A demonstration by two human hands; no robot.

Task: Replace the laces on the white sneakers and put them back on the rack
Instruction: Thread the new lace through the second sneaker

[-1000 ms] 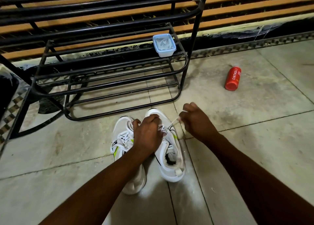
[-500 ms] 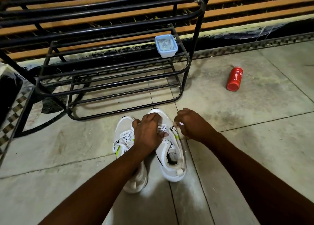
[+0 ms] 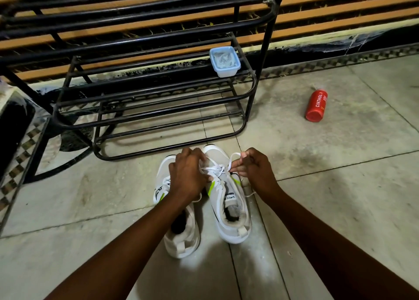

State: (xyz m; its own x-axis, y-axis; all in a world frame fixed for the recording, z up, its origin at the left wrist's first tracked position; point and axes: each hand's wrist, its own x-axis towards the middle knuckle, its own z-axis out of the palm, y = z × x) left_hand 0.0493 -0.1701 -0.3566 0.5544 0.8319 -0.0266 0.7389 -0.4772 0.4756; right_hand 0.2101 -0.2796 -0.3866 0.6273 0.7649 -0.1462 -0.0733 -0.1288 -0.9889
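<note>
Sneakers, white with lime-green accents, stand side by side on the tiled floor [image 3: 340, 186], toes toward the black metal rack [image 3: 145, 109], just short of its lowest rail. The left sneaker [image 3: 181, 238] is partly hidden under the left forearm; the right sneaker [image 3: 229, 200] shows its open collar and a tongue label. A white lace [image 3: 217, 170] crosses the upper eyelets of the right sneaker. The left hand [image 3: 188, 175] is curled over the laces where the two shoes meet, though what its fingers grip cannot be told. The right hand [image 3: 254, 166] pinches a loop of lace rising just beside the right sneaker's toe end. A pale blue tub [image 3: 224, 61] sits at the right end of a middle rack shelf. A red bottle [image 3: 316, 105] lies on the floor, well apart to the right.
</note>
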